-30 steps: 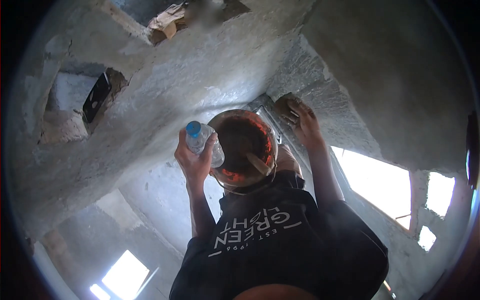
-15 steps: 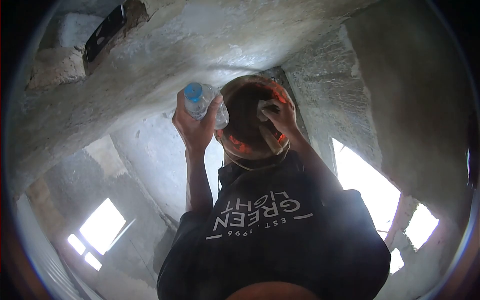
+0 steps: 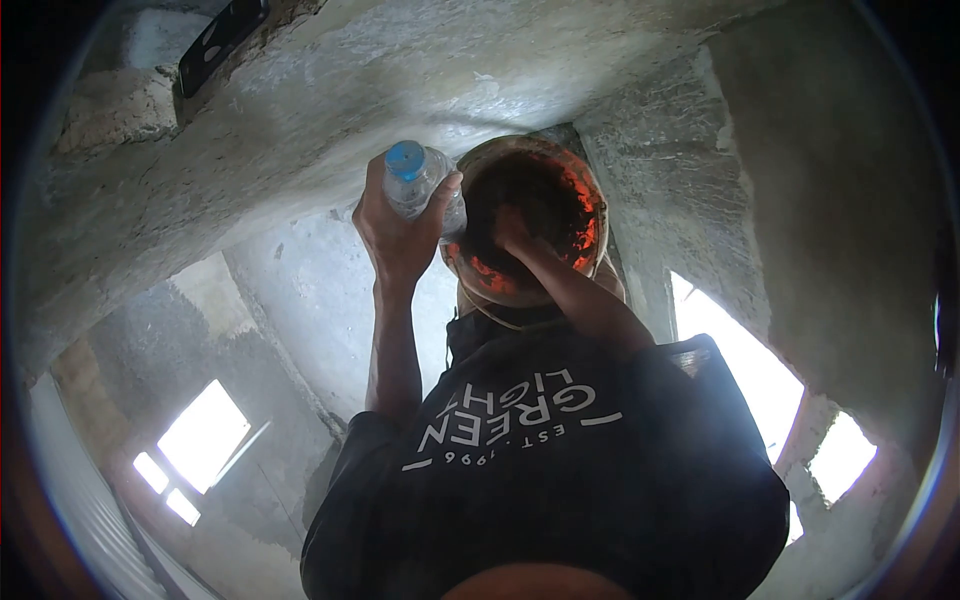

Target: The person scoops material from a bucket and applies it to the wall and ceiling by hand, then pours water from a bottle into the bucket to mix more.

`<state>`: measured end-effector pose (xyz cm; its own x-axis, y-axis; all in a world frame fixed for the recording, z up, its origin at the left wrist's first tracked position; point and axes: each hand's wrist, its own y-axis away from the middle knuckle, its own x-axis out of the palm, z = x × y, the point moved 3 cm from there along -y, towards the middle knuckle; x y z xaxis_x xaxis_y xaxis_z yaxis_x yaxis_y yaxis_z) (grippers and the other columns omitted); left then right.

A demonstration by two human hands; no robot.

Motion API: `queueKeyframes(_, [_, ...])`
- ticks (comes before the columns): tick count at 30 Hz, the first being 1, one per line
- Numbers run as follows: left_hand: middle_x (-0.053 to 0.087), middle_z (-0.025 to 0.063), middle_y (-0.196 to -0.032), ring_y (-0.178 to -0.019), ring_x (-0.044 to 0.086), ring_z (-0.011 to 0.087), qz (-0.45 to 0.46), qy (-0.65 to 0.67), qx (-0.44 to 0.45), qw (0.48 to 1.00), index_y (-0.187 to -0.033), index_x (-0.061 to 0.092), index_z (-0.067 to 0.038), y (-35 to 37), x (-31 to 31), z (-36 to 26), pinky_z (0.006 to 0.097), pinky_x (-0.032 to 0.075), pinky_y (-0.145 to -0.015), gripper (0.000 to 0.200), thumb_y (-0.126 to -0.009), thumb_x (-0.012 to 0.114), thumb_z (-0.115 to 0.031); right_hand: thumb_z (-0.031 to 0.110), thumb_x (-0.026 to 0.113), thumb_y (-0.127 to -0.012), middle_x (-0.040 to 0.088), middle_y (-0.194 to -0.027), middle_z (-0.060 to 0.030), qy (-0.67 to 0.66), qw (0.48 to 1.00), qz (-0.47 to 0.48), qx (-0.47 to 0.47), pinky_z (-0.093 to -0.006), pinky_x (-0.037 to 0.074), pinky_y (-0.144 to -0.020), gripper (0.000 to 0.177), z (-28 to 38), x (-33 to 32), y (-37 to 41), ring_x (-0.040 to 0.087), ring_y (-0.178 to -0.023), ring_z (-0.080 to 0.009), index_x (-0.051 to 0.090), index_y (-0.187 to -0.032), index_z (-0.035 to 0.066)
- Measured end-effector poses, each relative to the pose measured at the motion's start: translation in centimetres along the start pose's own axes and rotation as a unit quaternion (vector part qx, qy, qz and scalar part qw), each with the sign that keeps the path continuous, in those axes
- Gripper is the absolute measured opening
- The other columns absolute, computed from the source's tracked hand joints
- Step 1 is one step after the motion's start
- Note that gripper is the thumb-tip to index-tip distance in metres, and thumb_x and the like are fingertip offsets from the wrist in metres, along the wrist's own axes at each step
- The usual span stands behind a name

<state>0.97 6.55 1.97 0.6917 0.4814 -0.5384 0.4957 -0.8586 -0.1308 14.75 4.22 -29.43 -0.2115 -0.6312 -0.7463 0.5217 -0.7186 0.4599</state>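
Observation:
My left hand [image 3: 405, 240] is wrapped round a clear plastic bottle [image 3: 425, 190] with a blue cap, held upright beside the left rim of a bucket. The bucket [image 3: 592, 215] is grimy, with orange showing through the dirt on its inner wall. Deep in its dark inside is my right hand [image 3: 512, 230]; the fingers are lost in shadow, so whether they hold anything cannot be made out. My right forearm crosses the near rim and hides part of the interior.
Rough cement walls [image 3: 660, 150] rise close behind and to the right of the bucket. A dark phone-like object [image 3: 222, 45] rests on a ledge at the upper left. Bright window openings [image 3: 205, 435] show at both sides.
My right hand has gone from near the right rim down into the bucket. The pale scrap in its fingers and the brown stick-like thing are out of sight. The bottle shifted slightly up and right.

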Motion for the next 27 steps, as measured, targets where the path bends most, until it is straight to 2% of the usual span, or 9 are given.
queueKeyframes(1, [0.066, 0.0109, -0.086, -0.079, 0.065, 0.0227, 0.001, -0.003, -0.002, 1.0, -0.097, 0.055, -0.004, 0.1, -0.2, 0.1, 0.0345, 0.051, -0.071, 0.043, -0.066, 0.08, -0.02, 0.014, 0.055, -0.078, 0.064, -0.086, -0.0215, -0.001, 1.0, 0.003, 0.0, -0.0424, 0.05, -0.074, 0.02, 0.3, 0.2, 0.1, 0.063, -0.085, -0.0343, 0.065, -0.083, -0.002])
queueKeyframes(3, [0.066, 0.011, -0.086, -0.079, 0.065, 0.0227, -0.001, -0.005, -0.005, 1.0, -0.097, 0.055, -0.004, 0.1, -0.5, 0.3, 0.0344, 0.051, -0.071, 0.043, -0.066, 0.08, -0.02, 0.012, 0.058, -0.072, 0.06, -0.097, -0.023, -0.074, 0.991, 0.088, 0.067, -0.0434, 0.048, -0.083, 0.027, 0.1, 0.7, -0.1, 0.059, -0.093, -0.0348, 0.064, -0.097, 0.004])
queueKeyframes(10, [0.065, 0.0106, -0.085, -0.078, 0.065, 0.0223, -0.005, -0.001, -0.012, 1.0, -0.097, 0.055, -0.003, 0.7, -1.5, 0.8, 0.0335, 0.051, -0.071, 0.042, -0.066, 0.08, -0.02, 0.021, 0.057, -0.075, 0.06, -0.1, -0.0211, -0.056, 0.994, 0.087, 0.023, -0.0449, 0.044, -0.087, 0.029, -0.5, 1.9, -0.4, 0.057, -0.098, -0.0355, 0.063, -0.098, 0.004])
queueKeyframes(13, [0.065, 0.0108, -0.085, -0.077, 0.065, 0.0222, -0.006, 0.004, -0.025, 1.0, -0.096, 0.055, -0.003, 0.9, -1.8, 1.1, 0.0335, 0.051, -0.071, 0.042, -0.067, 0.08, -0.02, 0.025, 0.058, -0.076, 0.06, -0.098, -0.0207, -0.012, 0.998, 0.044, 0.047, -0.0435, 0.045, -0.083, 0.031, -1.6, 3.6, -0.7, 0.057, -0.094, -0.0353, 0.063, -0.098, 0.004])
queueKeyframes(15, [0.065, 0.0108, -0.084, -0.077, 0.065, 0.0221, -0.005, 0.009, -0.031, 0.999, -0.096, 0.055, -0.003, 1.1, -2.0, 1.4, 0.0336, 0.051, -0.07, 0.041, -0.067, 0.08, -0.02, 0.028, 0.059, -0.076, 0.06, -0.097, -0.0202, -0.053, 0.99, -0.121, 0.042, -0.0416, 0.045, -0.08, 0.034, -2.1, 4.1, -0.7, 0.057, -0.092, -0.0347, 0.062, -0.1, 0.005])
queueKeyframes(18, [0.065, 0.0109, -0.083, -0.076, 0.065, 0.0223, -0.013, 0.011, -0.014, 1.0, -0.096, 0.056, -0.003, 1.2, -2.1, 1.7, 0.0338, 0.051, -0.07, 0.041, -0.066, 0.08, -0.019, 0.028, 0.058, -0.077, 0.06, -0.098, -0.0198, -0.074, 0.994, -0.08, 0.022, -0.0416, 0.045, -0.079, 0.033, 0.1, 0.7, 0.0, 0.057, -0.093, -0.0339, 0.062, -0.1, 0.005])
queueKeyframes(22, [0.065, 0.011, -0.083, -0.076, 0.065, 0.0227, -0.014, 0.002, -0.011, 1.0, -0.095, 0.055, -0.003, 1.3, -2.2, 1.8, 0.0339, 0.051, -0.069, 0.042, -0.066, 0.08, -0.019, 0.027, 0.056, -0.079, 0.061, -0.096, -0.0197, -0.035, 0.993, -0.11, 0.012, -0.0426, 0.045, -0.08, 0.029, -0.7, 3.8, -0.7, 0.058, -0.091, -0.0335, 0.063, -0.096, 0.005])
queueKeyframes(24, [0.065, 0.011, -0.083, -0.076, 0.065, 0.0229, -0.013, -0.003, -0.006, 1.0, -0.095, 0.055, -0.003, 1.3, -2.2, 1.8, 0.034, 0.051, -0.069, 0.042, -0.066, 0.08, -0.019, 0.022, 0.055, -0.077, 0.062, -0.084, -0.0186, -0.056, 0.993, -0.089, -0.048, -0.0435, 0.045, -0.077, 0.023, -1.2, 4.9, -1.2, 0.059, -0.081, -0.034, 0.064, -0.089, 0.005])
queueKeyframes(27, [0.065, 0.0112, -0.083, -0.076, 0.065, 0.0237, -0.008, 0.001, -0.015, 1.0, -0.096, 0.055, -0.004, 1.4, -2.4, 2.0, 0.0345, 0.051, -0.07, 0.043, -0.065, 0.081, -0.019, 0.021, 0.054, -0.077, 0.062, -0.081, -0.0196, -0.061, 0.995, -0.048, -0.06, -0.0443, 0.045, -0.078, 0.022, -0.7, 4.3, -1.0, 0.06, -0.079, -0.0339, 0.065, -0.087, 0.005])
